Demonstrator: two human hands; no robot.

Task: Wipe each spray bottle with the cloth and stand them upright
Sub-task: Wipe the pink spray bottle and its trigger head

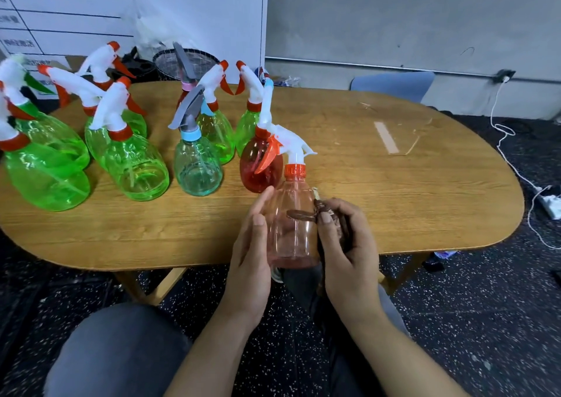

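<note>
— Two hands on one bottle, see? The pale pink bottle (293,229) is upright between them, over the near edge of the wooden table (394,190).

— Which hand has the cloth?

— The right hand (346,244); its fingers are curled round a dark brown cloth (303,214), pressing it to the bottle's side. The left hand (250,251) lies flat against the other side, fingers nearly straight.

— And the rest?

— Standing upright behind: green bottles (133,165), a clear teal one (197,168) and a red bottle (258,165) just beyond the pink one
</note>
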